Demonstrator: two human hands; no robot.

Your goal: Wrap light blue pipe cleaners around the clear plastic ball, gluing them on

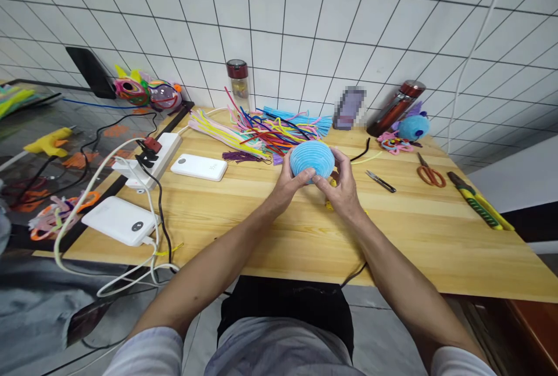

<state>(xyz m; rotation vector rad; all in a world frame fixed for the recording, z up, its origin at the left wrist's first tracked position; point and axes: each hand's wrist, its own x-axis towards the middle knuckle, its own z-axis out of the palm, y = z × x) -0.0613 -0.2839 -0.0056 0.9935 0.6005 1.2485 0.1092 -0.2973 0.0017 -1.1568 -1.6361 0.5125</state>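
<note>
Between my two hands is a light-blue ball wound from pipe cleaners (312, 158), held above the wooden table (270, 231). My left hand (291, 179) is closed round its left side, thumb pressed on the near face. On the other side my right hand (340, 184) grips it, the two thumbs almost meeting at the bottom. Something small and yellow (330, 204) shows partly behind my right hand; its kind is hidden. A heap of coloured pipe cleaners (279, 132) lies just beyond the ball.
Thread snips (381, 181), scissors (430, 171) and yellow-green pliers (475, 201) lie on the right. Two power banks (199, 167) and a power strip (152, 158) with loose cables are at left. A glass bottle (239, 85), a red thermos (399, 106) and a blue figure (413, 127) line the back.
</note>
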